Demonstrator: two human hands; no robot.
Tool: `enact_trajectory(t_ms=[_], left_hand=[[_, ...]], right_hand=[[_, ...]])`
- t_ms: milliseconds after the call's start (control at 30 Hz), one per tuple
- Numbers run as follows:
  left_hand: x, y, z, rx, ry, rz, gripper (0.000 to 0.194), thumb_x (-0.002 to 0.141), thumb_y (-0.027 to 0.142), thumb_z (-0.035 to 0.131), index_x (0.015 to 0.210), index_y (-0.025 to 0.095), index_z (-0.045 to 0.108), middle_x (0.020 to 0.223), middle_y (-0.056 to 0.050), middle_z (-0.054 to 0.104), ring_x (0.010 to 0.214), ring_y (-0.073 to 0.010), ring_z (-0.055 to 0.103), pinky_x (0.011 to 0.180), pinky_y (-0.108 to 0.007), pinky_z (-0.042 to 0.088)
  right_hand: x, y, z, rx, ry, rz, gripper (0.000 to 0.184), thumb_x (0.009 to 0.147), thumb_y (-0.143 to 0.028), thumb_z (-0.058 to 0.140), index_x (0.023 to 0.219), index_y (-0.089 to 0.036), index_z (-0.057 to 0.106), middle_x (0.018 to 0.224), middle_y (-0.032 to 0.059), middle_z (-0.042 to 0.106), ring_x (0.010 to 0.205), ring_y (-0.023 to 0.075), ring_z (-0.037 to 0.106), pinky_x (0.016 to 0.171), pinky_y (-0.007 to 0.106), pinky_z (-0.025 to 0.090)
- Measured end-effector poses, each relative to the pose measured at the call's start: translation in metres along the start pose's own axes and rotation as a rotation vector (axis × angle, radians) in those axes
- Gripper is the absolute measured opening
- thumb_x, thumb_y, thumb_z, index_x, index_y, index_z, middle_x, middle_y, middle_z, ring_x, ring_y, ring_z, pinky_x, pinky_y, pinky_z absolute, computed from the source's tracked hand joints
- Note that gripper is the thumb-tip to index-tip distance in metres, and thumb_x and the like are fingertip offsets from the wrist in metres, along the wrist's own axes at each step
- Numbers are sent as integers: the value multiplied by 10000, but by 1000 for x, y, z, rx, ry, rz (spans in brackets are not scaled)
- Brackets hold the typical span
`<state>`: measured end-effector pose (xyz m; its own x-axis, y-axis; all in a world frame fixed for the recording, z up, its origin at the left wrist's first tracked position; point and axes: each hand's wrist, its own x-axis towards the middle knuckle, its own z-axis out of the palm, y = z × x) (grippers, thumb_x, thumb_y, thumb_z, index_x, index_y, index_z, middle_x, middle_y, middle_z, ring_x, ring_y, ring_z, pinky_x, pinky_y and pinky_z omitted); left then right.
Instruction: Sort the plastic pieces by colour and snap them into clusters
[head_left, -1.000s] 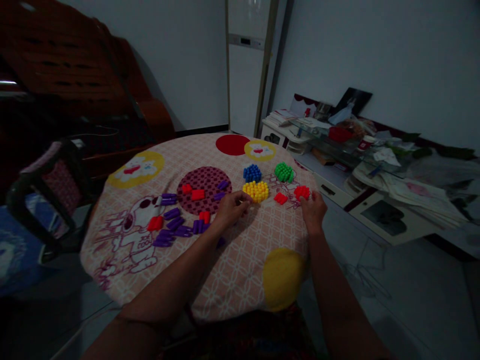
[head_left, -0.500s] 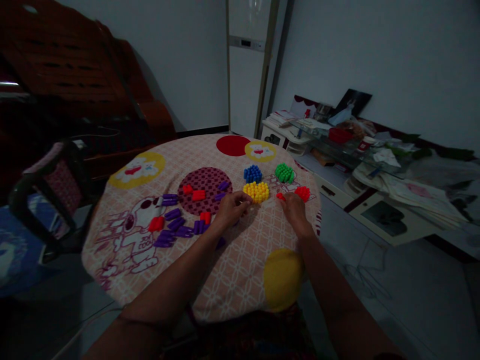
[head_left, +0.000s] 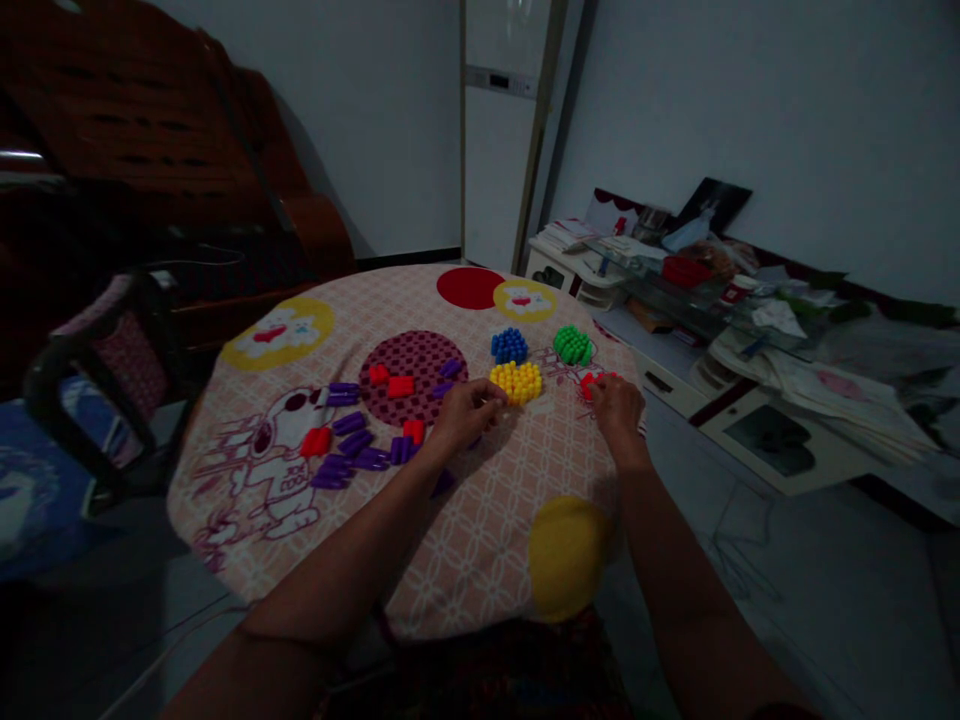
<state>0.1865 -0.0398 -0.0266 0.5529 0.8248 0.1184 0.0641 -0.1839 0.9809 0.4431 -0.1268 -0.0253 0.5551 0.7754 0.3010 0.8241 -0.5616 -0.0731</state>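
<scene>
My right hand (head_left: 619,408) is closed at the right of the table, its fingertips on red plastic pieces (head_left: 588,384) that it partly covers. My left hand (head_left: 466,415) has its fingers curled in a pinch beside a tight cluster of yellow knobbly pieces (head_left: 517,383); whatever lies between its fingertips is too small to make out. Behind the yellow cluster stand a blue cluster (head_left: 509,346) and a green one (head_left: 573,345). Left of my left hand lie several purple finger-shaped pieces (head_left: 352,442), some in joined groups, with red blocks (head_left: 400,386) among them.
A patterned cloth covers the round table (head_left: 480,560). To the right, a low cabinet (head_left: 720,400) carries papers, bags and a cup (head_left: 738,290). A chair (head_left: 112,370) and a wooden bench (head_left: 165,150) stand on the left. A tall white unit (head_left: 495,160) is behind.
My right hand has moved right with a red piece, from beside the yellow cluster onto the red pile. My left hand has stayed nearly still. The view has shifted slightly.
</scene>
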Motion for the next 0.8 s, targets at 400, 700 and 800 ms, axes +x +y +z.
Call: enact_trajectory(t_ms=[400,700,800], left_hand=[[7,-6,-22,291,112,108,135,788,233,570,852,173,672,660,-6,656,578,-140,604,577,-247,456],[16,-42,-117,752,415,53,99,701,180,721,718,228,635,896,-145,702,1137,-396,568,894,-515,431],[18,-53,-128,810,318,-67,185,679,242,743,645,217,563,893,-163,682,1123,-413,579,848,-507,430]], right_hand=[[-4,13,6,99,134,23,271,941,-333,545,1043,-144,710,907,150,736,773,224,643,688,303,387],[-13,-3,4,264,192,-22,269,944,-348,519,918,-175,723,851,114,745,726,216,625,665,300,355],[-21,-15,4,310,166,-76,242,931,-324,541,891,-171,725,830,105,745,713,204,625,655,289,354]])
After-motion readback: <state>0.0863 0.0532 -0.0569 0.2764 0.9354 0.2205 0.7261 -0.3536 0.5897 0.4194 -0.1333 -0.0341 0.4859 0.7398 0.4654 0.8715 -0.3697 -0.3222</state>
